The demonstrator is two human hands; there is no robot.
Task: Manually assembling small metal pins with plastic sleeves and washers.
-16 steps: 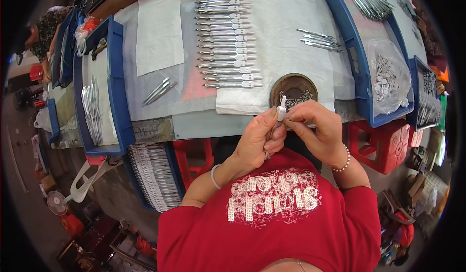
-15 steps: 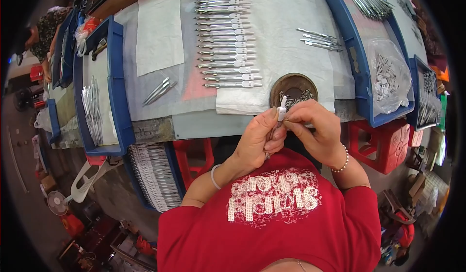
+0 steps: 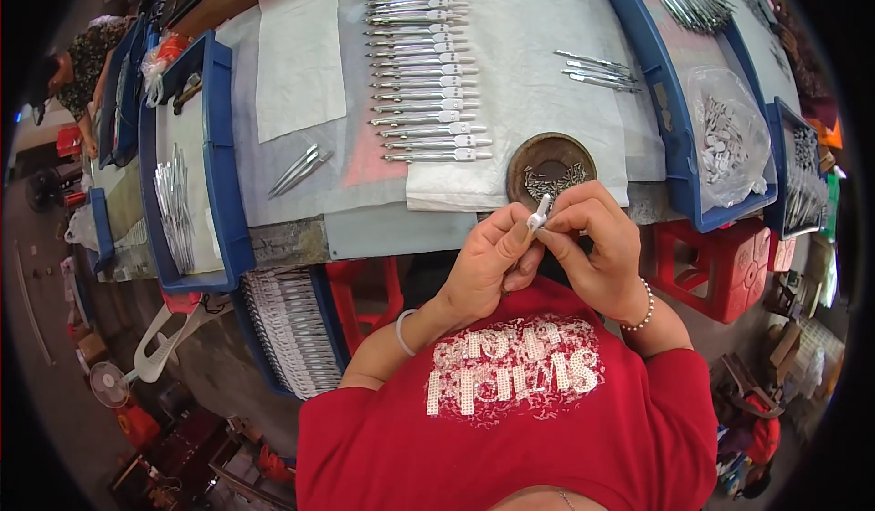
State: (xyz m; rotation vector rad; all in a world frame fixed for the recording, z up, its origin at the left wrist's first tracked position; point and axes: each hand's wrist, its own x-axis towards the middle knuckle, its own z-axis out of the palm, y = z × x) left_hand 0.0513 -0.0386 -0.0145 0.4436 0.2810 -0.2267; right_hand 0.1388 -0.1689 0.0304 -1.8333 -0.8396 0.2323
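Observation:
My left hand [image 3: 488, 263] is closed around a slim metal tool with a white end piece [image 3: 537, 220]. The white end points up and away from me, while my palm and fingers hide most of the shaft. Against that end piece, the thumb and fingertips of my right hand [image 3: 599, 245] are pinched together; whatever lies between them is too small to make out. Just beyond both hands is a round brown bowl [image 3: 518, 157] holding many small metal screws [image 3: 554, 181]. A long row of similar silver tools with white ends [image 3: 428, 106] lies on the table to the left.
Blue trays of metal parts stand at left [image 3: 217, 146] and right [image 3: 670, 119], the right one also holding a clear bag of white pieces [image 3: 725, 142]. Loose metal rods [image 3: 597, 73] lie on the white sheet. Red stools [image 3: 711, 269] sit below the table edge.
The white end piece has tipped farther away from me and slightly right. My right fingertips stay at it, and my left fingers have shifted their grip slightly.

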